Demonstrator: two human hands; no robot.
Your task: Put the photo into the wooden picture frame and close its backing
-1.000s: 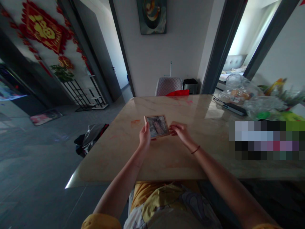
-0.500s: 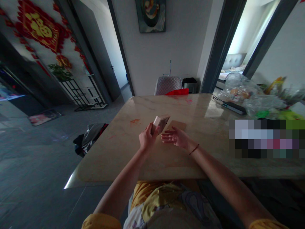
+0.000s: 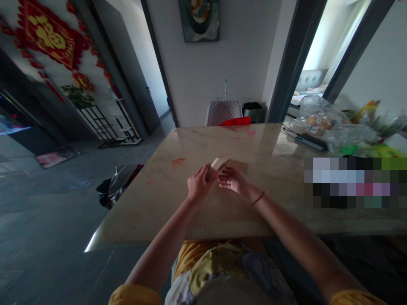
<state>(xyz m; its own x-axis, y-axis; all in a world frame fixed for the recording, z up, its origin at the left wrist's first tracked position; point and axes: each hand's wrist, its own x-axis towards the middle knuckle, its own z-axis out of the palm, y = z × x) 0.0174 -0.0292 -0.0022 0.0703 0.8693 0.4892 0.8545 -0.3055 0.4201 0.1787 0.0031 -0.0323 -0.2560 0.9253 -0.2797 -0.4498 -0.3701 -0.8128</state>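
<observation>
Frame (image 3: 219, 162) now tipped edge-on, was face-up | left hand (image 3: 199, 186) grip pinches it above counter (image 3: 273, 203), beside board (image 3: 238, 165) | right hand (image 3: 233, 180) spread, at its edge | step: flipping, probably | next move likely needs right-hand support

Beige marble table (image 3: 197, 212). Brown board (image 3: 238, 164) lies flat near centre, with an orange stain (image 3: 179, 161) to its left. Plastic bags (image 3: 321, 120) and a dark flat device (image 3: 307, 142) sit far right.
</observation>
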